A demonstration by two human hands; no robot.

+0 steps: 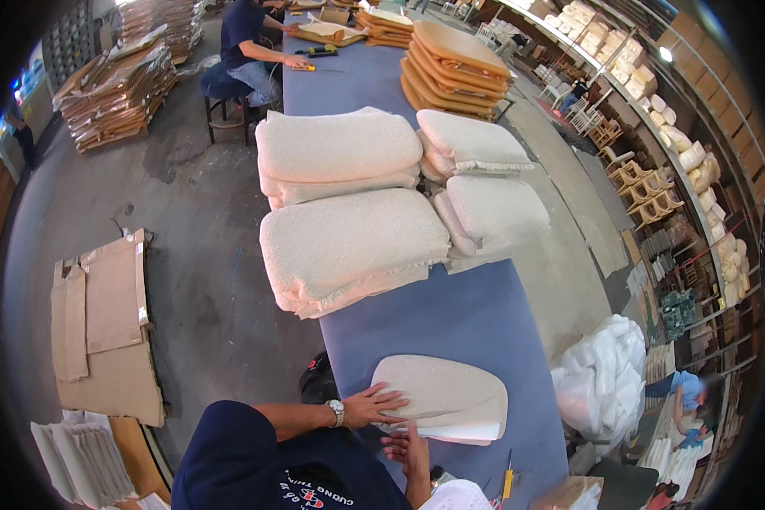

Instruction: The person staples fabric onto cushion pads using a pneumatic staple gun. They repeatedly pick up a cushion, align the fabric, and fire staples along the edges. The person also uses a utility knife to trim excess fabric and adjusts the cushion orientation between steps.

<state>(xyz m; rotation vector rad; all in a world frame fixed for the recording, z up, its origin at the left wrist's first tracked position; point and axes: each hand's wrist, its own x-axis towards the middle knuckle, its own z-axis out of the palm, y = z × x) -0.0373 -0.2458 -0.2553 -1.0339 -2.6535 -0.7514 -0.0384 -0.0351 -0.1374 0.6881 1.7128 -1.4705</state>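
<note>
A cream fabric-covered pad (pixel 442 387), rounded at its corners, lies on the blue-grey table close to me. Along its near edge a strip of white material (pixel 463 432) shows beneath the fabric. My left hand (pixel 374 406), below a wristwatch, rests flat on the pad's left side with fingers spread. Just nearer to me, my right hand (pixel 410 453) is at the pad's lower left edge, fingers apart and nothing visible in them. To the right of it lies a yellow-handled tool (pixel 508 484).
Stacked cream pads (pixel 353 242) stand farther up the table (pixel 450 319), with brown pads (pixel 455 64) beyond. A co-worker (pixel 246 51) sits at the table's far left. White plastic wrapping (pixel 602 378) is piled at right; flattened cardboard (pixel 106 314) is at left.
</note>
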